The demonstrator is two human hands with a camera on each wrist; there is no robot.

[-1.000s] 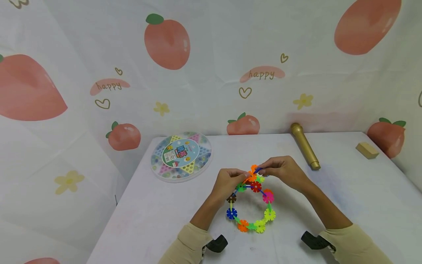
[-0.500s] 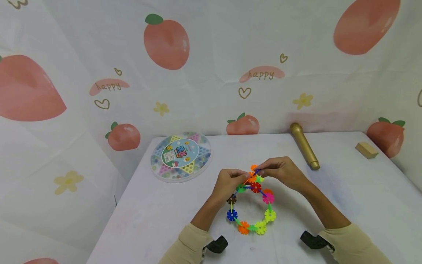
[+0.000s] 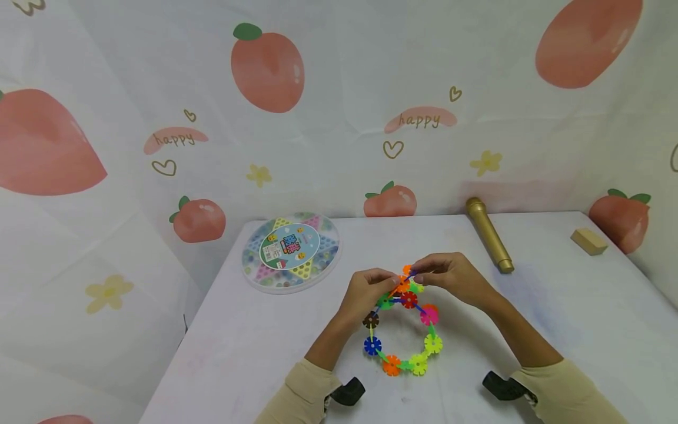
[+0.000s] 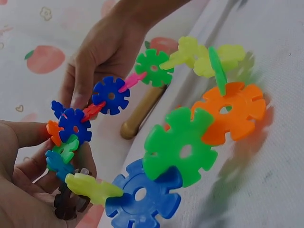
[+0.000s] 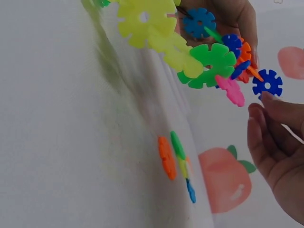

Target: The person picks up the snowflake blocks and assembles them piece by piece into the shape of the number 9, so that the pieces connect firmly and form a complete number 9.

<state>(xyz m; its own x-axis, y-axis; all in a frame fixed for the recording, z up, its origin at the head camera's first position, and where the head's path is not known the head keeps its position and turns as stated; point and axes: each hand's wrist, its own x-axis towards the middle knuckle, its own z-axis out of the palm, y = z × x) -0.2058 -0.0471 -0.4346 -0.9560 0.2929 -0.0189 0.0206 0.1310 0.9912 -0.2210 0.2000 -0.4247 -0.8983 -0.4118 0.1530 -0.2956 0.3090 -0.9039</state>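
A ring of interlocking plastic snowflake discs (image 3: 433,344) in many colours hangs tilted between the hands, above the table. In the head view the left hand (image 3: 366,294) grips its upper left part, thumb and finger pinching near an orange disc (image 3: 404,284). The right hand (image 3: 450,275) pinches a dark blue snowflake disc (image 5: 267,85) by its edge, close against that orange one. Whether the blue disc's slot is engaged with the orange disc cannot be made out. In the left wrist view a brown disc (image 4: 69,202) lies against the left palm.
Several loose snowflake discs (image 5: 166,156) lie on the table beyond the ring. A round Chinese checkers box (image 3: 291,253) sits at the back left. A gold microphone-shaped cylinder (image 3: 489,235) and a small wooden block (image 3: 590,241) lie at the back right. A printed cloth hangs behind.
The right hand has shifted slightly left and down, bringing the blue disc nearer the orange one. The left hand keeps its grip, and the ring has barely moved.
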